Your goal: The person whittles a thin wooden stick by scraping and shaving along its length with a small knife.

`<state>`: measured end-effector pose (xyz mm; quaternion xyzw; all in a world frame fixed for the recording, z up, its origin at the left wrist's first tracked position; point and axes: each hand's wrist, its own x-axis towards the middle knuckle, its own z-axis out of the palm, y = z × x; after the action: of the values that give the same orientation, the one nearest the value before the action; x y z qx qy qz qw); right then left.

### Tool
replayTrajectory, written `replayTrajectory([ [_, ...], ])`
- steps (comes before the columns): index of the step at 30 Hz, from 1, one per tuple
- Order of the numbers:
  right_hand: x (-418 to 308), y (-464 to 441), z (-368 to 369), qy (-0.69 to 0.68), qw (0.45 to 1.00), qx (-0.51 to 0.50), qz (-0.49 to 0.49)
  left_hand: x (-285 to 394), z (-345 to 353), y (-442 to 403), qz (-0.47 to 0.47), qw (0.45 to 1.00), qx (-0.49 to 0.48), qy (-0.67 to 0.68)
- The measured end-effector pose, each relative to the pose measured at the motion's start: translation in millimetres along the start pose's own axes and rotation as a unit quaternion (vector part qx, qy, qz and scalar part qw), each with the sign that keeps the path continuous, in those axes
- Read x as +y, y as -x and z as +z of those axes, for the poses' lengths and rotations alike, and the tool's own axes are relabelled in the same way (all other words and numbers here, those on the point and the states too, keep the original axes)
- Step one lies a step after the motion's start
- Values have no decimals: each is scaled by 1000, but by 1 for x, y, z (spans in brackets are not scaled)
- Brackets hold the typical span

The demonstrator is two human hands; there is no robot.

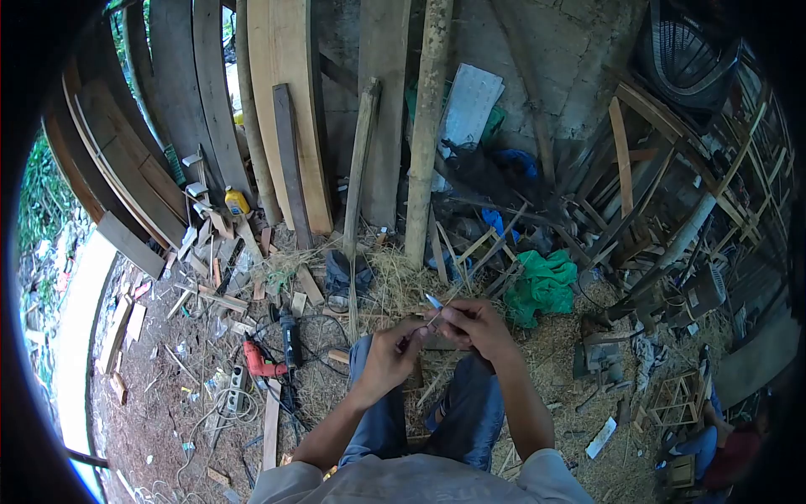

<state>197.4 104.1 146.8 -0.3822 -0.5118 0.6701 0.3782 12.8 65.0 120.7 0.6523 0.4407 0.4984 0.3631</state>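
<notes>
Both my hands are held close together in front of my knees. My left hand [395, 351] is closed in a pinch on a thin dark strip [434, 319], which slants up toward the other hand. My right hand [474, 326] is closed beside it, fingertips bent inward. A small pointed white-and-blue thing [433, 301] sticks out past the right fingertips; its kind is too small to tell, and the rest of it is hidden by the fingers.
A red drill [264, 359], a dark power tool [290, 336] and a power strip [235, 391] with cords lie left. Planks [281, 50] lean against the wall ahead. Green cloth [541, 286] lies right on wood shavings. Another person [739, 449] is at lower right.
</notes>
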Motion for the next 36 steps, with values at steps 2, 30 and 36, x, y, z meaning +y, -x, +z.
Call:
replayTrajectory([
  [2,1,0,-4,-3,1000,-2,16,2,-3,2,-12,1000,-14,-16],
  [30,8,5,-58,29,988,141,-56,-26,-9,6,-66,990,-117,42],
  [36,37,7,-9,-3,995,100,8,-19,-2,-2,-59,990,-116,48],
])
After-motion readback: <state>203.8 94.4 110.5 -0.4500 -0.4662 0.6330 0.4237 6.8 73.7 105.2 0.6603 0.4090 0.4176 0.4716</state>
